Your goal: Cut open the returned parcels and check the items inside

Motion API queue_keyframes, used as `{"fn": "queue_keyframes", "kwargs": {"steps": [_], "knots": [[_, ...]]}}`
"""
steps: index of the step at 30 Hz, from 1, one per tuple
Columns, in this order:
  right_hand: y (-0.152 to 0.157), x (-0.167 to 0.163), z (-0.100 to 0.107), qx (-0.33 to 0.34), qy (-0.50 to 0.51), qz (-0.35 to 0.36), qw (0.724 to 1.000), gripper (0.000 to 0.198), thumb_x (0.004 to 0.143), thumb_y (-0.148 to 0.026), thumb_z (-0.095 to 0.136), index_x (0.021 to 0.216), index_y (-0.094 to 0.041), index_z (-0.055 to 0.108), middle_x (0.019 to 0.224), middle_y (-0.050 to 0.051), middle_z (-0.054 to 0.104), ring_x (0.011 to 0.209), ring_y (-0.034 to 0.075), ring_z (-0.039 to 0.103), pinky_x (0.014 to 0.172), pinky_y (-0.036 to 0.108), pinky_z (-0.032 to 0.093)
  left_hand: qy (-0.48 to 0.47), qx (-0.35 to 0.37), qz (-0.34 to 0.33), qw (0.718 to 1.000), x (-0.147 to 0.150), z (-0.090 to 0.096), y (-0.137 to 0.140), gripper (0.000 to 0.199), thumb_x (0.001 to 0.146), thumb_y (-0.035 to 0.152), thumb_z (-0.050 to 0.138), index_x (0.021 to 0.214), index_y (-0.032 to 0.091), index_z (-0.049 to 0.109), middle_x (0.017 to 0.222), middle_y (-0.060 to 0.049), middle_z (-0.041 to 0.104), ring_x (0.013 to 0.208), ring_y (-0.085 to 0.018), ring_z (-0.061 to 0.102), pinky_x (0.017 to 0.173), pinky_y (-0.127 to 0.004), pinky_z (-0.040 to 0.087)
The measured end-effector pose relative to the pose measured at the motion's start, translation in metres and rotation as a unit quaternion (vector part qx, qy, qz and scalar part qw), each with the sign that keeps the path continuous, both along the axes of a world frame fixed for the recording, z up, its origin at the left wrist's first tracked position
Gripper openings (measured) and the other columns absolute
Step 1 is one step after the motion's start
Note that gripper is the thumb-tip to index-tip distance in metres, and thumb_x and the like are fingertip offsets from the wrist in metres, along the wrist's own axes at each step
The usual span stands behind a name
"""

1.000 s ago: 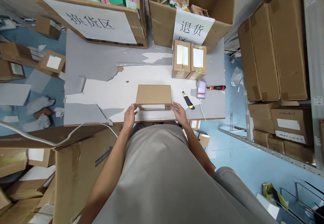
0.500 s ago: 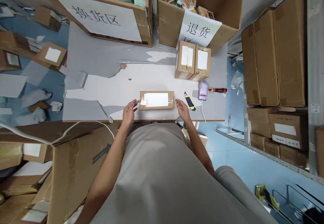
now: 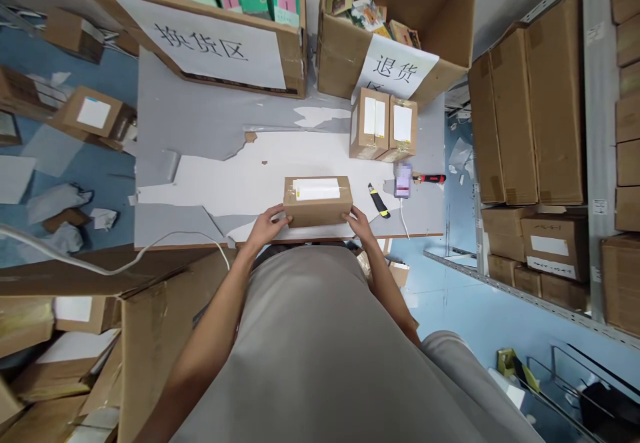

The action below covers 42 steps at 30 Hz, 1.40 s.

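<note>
Holding carton (image 3: pixel 320 214) (white label (image 3: pixel 317 189) on top) | left hand (image 3: pixel 269 225) gripping its left end | right hand (image 3: pixel 359 223) gripping its right

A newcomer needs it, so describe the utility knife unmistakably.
Start at the table, then the person's right hand on the carton. Between that hand and the phone lies the utility knife. It is black and yellow, unlike the red-and-black tool right of the phone.

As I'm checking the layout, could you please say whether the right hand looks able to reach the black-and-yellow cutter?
Probably yes: the cutter lies near the right hand with nothing visible between them, though that hand is on the carton.
</note>
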State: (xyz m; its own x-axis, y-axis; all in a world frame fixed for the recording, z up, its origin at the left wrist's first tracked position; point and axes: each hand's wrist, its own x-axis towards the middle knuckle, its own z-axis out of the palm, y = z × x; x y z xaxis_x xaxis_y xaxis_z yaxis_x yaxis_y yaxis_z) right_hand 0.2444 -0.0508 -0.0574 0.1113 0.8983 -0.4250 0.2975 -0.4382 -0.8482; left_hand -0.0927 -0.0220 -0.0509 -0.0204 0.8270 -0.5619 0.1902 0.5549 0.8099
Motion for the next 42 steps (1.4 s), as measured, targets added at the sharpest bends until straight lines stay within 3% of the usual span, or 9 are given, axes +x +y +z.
{"fn": "queue_keyframes", "kwargs": {"steps": [4, 7, 11, 17, 25, 31, 35, 38, 42], "knots": [[0.008, -0.011, 0.003, -0.017, 0.01, 0.014, 1.0, 0.045, 0.105, -0.056, 0.073, 0.132, -0.022, 0.087, 0.137, 0.013, 0.089, 0.134, 0.032, 0.081, 0.122, 0.051, 0.064, -0.004, -0.002, 0.04, 0.999, -0.02, 0.001, 0.008, 0.052, 0.081, 0.058, 0.092, 0.114, 0.018, 0.089, 0.141, -0.018, 0.086, 0.145, -0.041, 0.075, 0.138, -0.056, 0.051], [0.016, -0.025, -0.004, -0.051, -0.005, 0.015, 0.999, 0.034, 0.102, -0.049, 0.077, 0.119, -0.021, 0.087, 0.126, 0.011, 0.091, 0.124, 0.03, 0.085, 0.121, 0.049, 0.065, 0.005, -0.038, 0.041, 0.998, -0.027, -0.004, 0.014, 0.054, 0.08, 0.054, 0.089, 0.118, 0.015, 0.087, 0.137, -0.02, 0.087, 0.139, -0.041, 0.078, 0.133, -0.056, 0.055], [0.017, -0.041, -0.017, -0.072, -0.025, -0.013, 0.997, 0.031, 0.101, -0.043, 0.078, 0.122, -0.021, 0.086, 0.134, 0.015, 0.09, 0.119, 0.032, 0.088, 0.118, 0.05, 0.068, 0.019, -0.058, 0.039, 0.997, -0.03, -0.009, 0.014, 0.059, 0.084, 0.045, 0.084, 0.132, 0.012, 0.084, 0.148, -0.021, 0.084, 0.14, -0.039, 0.078, 0.129, -0.053, 0.058], [0.015, -0.045, -0.02, -0.063, -0.027, -0.052, 0.996, 0.035, 0.103, -0.047, 0.076, 0.125, -0.022, 0.086, 0.14, 0.015, 0.09, 0.132, 0.033, 0.085, 0.126, 0.051, 0.063, 0.034, -0.049, 0.02, 0.998, -0.024, -0.004, 0.011, 0.061, 0.089, 0.039, 0.078, 0.143, 0.011, 0.081, 0.151, -0.02, 0.083, 0.136, -0.037, 0.08, 0.133, -0.055, 0.055], [0.009, -0.032, -0.023, -0.088, 0.015, -0.124, 0.988, 0.045, 0.099, -0.06, 0.082, 0.12, -0.021, 0.086, 0.132, 0.012, 0.09, 0.126, 0.031, 0.084, 0.116, 0.055, 0.07, 0.038, 0.01, -0.038, 0.999, -0.014, 0.03, 0.012, 0.055, 0.09, 0.04, 0.079, 0.139, 0.014, 0.084, 0.152, -0.019, 0.083, 0.145, -0.04, 0.077, 0.129, -0.055, 0.06], [-0.004, -0.005, -0.017, -0.106, 0.015, -0.197, 0.975, 0.044, 0.099, -0.062, 0.076, 0.113, -0.021, 0.08, 0.124, 0.012, 0.088, 0.121, 0.027, 0.081, 0.113, 0.053, 0.071, -0.019, 0.056, -0.202, 0.978, 0.02, 0.083, -0.005, 0.069, 0.103, 0.065, 0.072, 0.154, 0.02, 0.083, 0.165, -0.014, 0.076, 0.144, -0.041, 0.078, 0.129, -0.053, 0.061], [-0.006, 0.002, -0.014, -0.102, 0.018, -0.211, 0.972, 0.035, 0.096, -0.057, 0.077, 0.102, -0.023, 0.077, 0.113, 0.011, 0.087, 0.112, 0.025, 0.081, 0.11, 0.05, 0.07, 0.002, 0.078, -0.28, 0.957, 0.042, 0.107, -0.011, 0.069, 0.106, 0.06, 0.067, 0.163, 0.022, 0.078, 0.172, -0.011, 0.07, 0.144, -0.04, 0.079, 0.129, -0.052, 0.06], [-0.004, 0.002, -0.013, -0.095, 0.017, -0.218, 0.971, 0.033, 0.094, -0.055, 0.076, 0.102, -0.023, 0.074, 0.102, 0.008, 0.084, 0.104, 0.024, 0.079, 0.108, 0.048, 0.069, 0.013, 0.07, -0.281, 0.957, 0.042, 0.108, -0.012, 0.07, 0.107, 0.059, 0.065, 0.165, 0.022, 0.077, 0.173, -0.011, 0.07, 0.141, -0.04, 0.08, 0.123, -0.051, 0.064], [-0.002, -0.008, -0.013, -0.079, 0.013, -0.219, 0.972, 0.039, 0.094, -0.058, 0.078, 0.114, -0.026, 0.066, 0.088, 0.001, 0.078, 0.097, 0.023, 0.077, 0.103, 0.045, 0.069, 0.012, 0.058, -0.215, 0.975, 0.024, 0.085, -0.01, 0.07, 0.105, 0.062, 0.067, 0.159, 0.02, 0.079, 0.163, -0.015, 0.077, 0.143, -0.041, 0.079, 0.122, -0.051, 0.064]]}}
